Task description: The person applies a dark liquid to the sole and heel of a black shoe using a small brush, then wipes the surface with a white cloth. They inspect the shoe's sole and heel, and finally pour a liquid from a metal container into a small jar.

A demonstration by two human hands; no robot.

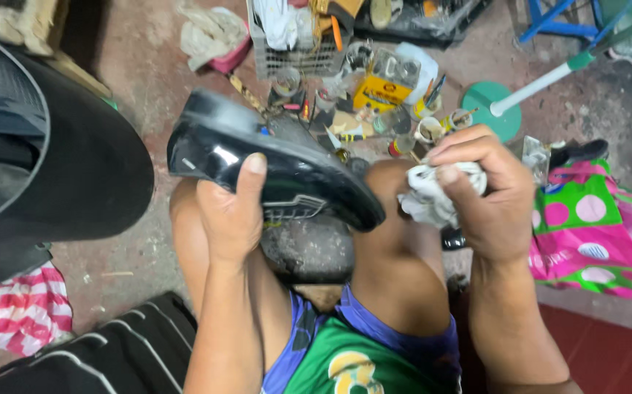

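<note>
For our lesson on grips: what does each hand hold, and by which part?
The left hand holds a black shoe by the middle of its sole, thumb across it. The right hand clutches a crumpled white cloth in its fingers.

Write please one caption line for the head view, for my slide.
Seated person's left hand holds a glossy black shoe sole-up while the right hand clutches a white rag.

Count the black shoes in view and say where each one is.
2. One black shoe is held sole-up in the left hand above the knees. Another black shoe lies on the floor at right, behind the pink bag. The clutter may hide more.
</note>
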